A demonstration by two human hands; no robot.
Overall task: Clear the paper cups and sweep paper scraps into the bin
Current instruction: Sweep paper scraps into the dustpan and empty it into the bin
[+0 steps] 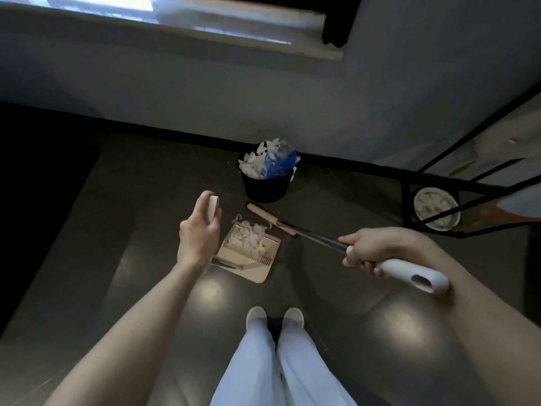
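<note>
bin (266, 183): black, on floor by wall, heaped w/ white scraps + blue plastic
dustpan (257, 266): on floor just in front of bin, slightly left; pile of scraps (248, 241) on it
L hand (199, 238): clenched round white top of dustpan's upright handle, front-left of bin
R hand (366, 250): gripping broom (409, 273) by white grip, front-right of bin
broom head: on floor between bin and dustpan, near both
cup (436, 208): right of bin, behind black frame (439, 180) legs; prob holds scraps, view blurry
</note>
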